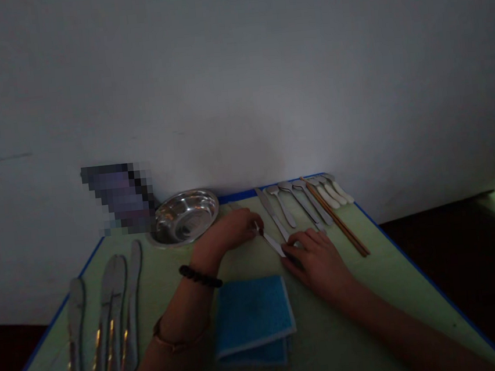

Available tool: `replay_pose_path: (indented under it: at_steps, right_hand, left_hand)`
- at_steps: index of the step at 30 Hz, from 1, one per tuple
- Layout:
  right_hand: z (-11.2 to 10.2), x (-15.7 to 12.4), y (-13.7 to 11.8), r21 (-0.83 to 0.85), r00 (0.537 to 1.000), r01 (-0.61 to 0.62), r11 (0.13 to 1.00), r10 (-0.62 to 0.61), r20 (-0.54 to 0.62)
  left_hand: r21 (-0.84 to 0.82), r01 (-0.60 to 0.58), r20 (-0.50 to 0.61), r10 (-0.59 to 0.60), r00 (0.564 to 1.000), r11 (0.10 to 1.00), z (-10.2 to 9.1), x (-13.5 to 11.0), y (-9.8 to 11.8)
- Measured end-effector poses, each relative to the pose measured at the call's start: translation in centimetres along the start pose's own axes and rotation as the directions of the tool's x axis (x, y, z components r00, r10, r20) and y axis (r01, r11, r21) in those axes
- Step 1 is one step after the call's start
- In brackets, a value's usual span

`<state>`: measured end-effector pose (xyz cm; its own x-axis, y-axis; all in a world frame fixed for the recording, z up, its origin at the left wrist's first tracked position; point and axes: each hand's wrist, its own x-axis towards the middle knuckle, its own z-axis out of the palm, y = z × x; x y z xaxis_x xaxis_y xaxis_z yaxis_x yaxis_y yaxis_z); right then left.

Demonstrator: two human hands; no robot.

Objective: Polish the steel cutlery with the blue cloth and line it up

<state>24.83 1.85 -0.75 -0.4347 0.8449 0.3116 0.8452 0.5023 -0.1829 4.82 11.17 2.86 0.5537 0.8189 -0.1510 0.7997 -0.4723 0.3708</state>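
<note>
Beyond the folded blue cloth [252,316] on the counter [391,271], your right hand [320,262] grasps a slim metal utensil [273,245] by its near end; your left hand's [237,230] fingers pinch its far end.

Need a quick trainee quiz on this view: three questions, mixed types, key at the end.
1. True or false: from the person's viewpoint, the metal bowl stands to the left of the wooden chopsticks.

2. Which thing is between the fingers of the left hand and those of the right hand?
A) the metal bowl
B) a slim utensil
C) the wooden chopsticks

3. Fill in the blank: the dark beaded bracelet is worn on the person's ____ wrist.

Key: 1. True. 2. B. 3. Left.
</note>
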Motion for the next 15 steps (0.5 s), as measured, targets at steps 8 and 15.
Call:
replay_pose_path:
  at_steps: [8,15]
  right_hand:
    - [-0.26,0.15,-0.01,0.034,0.997,-0.059,0.998,0.057,0.055]
    - [0.11,0.04,-0.81,0.008,0.987,-0.123,0.992,0.121,0.104]
  left_hand:
    - [0.027,-0.010,0.046,0.009,0.999,1.000,0.03,0.19,1.05]
    - [0.073,-0.019,0.062,0.014,0.998,0.997,-0.21,0.06,1.02]
